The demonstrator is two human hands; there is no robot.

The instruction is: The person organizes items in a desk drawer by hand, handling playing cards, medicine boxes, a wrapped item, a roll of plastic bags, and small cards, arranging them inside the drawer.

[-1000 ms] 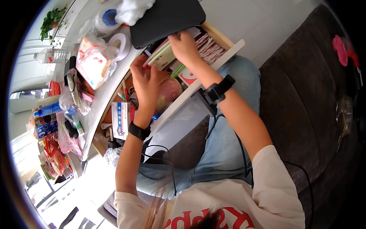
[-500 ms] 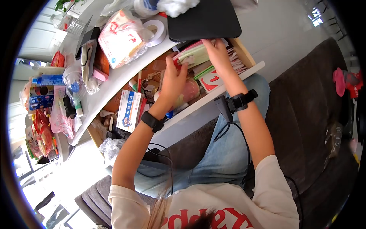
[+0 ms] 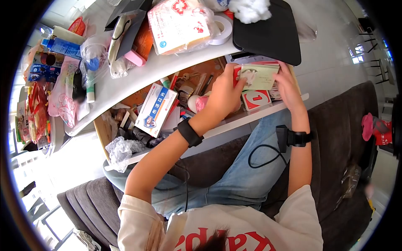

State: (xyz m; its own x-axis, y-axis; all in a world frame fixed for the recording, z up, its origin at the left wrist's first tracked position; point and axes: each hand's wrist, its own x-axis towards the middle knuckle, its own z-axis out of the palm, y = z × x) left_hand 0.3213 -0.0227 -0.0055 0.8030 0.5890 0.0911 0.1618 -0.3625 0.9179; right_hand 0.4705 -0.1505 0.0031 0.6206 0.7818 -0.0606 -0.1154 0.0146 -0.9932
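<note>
A flat, pale green packet (image 3: pixel 263 78) with a picture and small print is held over the right end of the open drawer (image 3: pixel 217 121). My left hand (image 3: pixel 225 93) grips its left side, thumb across the front, with something red and pink behind it. At the packet's right edge, my right hand (image 3: pixel 289 88) has its fingers closed on it. Just below the packet lies a red-and-white number card (image 3: pixel 256 100) in the drawer. A white-and-blue medicine box (image 3: pixel 155 109) leans among the clutter to the left of my left hand.
On the white desk (image 3: pixel 167 69) are a plastic-wrapped package (image 3: pixel 178 27), a tape roll (image 3: pixel 222 31) and a black flat pad (image 3: pixel 268 35) bearing white fluff (image 3: pixel 250 10). Bubble wrap (image 3: pixel 121 151) bulges over the drawer's left front corner. A dark sofa (image 3: pixel 335 138) stands at right.
The packet has come up out of the drawer and now faces the camera between both hands. My right hand has shifted to its right edge. The camera view has turned somewhat.
</note>
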